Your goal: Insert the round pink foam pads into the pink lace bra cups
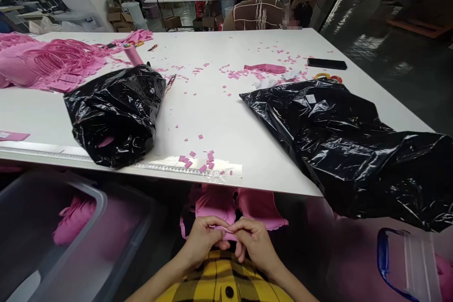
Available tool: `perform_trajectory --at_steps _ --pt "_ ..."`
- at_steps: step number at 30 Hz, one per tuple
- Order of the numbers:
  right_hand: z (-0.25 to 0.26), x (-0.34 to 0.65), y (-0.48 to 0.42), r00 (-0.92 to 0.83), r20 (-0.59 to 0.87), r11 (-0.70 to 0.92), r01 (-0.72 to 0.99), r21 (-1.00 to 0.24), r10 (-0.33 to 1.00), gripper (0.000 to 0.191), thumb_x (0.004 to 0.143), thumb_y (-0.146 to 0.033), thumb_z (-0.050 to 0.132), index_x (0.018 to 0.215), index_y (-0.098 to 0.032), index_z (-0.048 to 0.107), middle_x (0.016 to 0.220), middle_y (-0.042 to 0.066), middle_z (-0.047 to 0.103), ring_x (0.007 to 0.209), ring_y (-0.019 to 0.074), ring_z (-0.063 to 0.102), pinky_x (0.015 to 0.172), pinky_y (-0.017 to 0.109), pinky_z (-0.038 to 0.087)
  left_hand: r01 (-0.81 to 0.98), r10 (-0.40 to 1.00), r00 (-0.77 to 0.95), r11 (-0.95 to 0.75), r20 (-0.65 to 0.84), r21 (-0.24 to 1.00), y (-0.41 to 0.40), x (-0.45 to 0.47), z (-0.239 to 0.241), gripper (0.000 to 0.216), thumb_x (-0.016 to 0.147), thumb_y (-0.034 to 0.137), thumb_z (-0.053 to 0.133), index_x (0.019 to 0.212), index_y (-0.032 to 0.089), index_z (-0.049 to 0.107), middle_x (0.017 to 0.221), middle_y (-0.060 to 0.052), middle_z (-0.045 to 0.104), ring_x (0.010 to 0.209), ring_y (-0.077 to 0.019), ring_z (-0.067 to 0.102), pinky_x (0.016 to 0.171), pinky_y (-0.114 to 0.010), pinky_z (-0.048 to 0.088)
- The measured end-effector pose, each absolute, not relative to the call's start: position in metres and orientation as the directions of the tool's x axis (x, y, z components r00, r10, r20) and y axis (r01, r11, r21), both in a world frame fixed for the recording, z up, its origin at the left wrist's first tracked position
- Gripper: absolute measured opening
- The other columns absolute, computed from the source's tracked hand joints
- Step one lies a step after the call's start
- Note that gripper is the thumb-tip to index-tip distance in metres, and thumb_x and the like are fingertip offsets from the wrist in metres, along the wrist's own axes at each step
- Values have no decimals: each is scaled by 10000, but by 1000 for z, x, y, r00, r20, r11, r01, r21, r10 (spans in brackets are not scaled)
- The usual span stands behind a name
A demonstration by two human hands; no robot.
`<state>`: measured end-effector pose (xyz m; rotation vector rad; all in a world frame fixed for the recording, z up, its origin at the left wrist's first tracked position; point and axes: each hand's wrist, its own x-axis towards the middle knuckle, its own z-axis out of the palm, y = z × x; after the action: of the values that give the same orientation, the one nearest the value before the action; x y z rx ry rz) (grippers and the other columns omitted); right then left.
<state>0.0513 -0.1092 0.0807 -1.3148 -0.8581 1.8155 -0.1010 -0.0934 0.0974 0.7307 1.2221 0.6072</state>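
A pink bra (215, 203) hangs in front of me below the table edge, its cups partly under the tabletop. My left hand (205, 238) pinches a narrow pink edge or strap of it between thumb and fingers. From the other side, my right hand (253, 240) grips the same strip, close to the left fingertips. Both hands are low, above my lap. Fingers cover most of the held strip, so its exact part is hard to make out.
On the white table (212, 118) lie two black plastic bags (116, 113) (329, 127), pink scraps (207, 163), a ruler strip (177, 169), a dark phone-like object (327, 63) and piled pink bras (56, 61). Plastic bins (101, 203) (417, 259) stand below. A person (255, 14) sits opposite.
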Motion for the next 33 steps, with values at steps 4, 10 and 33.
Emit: perform_trajectory --at_steps 4,10,33 --pt "74 50 -108 -175 -547 -574 -223 -788 819 189 612 -304 567 670 -132 620 313 -31 531 225 83 442 247 137 296 81 846 296 441 -444 894 -100 -104 91 193 715 285 626 832 149 697 754 -39 634 581 -128 619 569 -242 525" --pt "75 49 -101 -189 -649 -664 -377 -645 737 129 516 -249 606 582 -139 603 282 -42 483 212 80 401 211 139 273 353 858 507 -294 83 888 -99 -119 90 311 759 145 605 1062 201 643 916 -84 683 816 -177 636 721 -253 509" --pt "70 62 -115 -162 259 299 322 -898 952 156 796 -121 474 759 -161 620 730 51 653 690 145 592 656 238 456 246 802 140 540 -581 805 -92 -86 82 282 622 445 642 632 163 627 349 11 561 312 -104 469 354 -178 327"
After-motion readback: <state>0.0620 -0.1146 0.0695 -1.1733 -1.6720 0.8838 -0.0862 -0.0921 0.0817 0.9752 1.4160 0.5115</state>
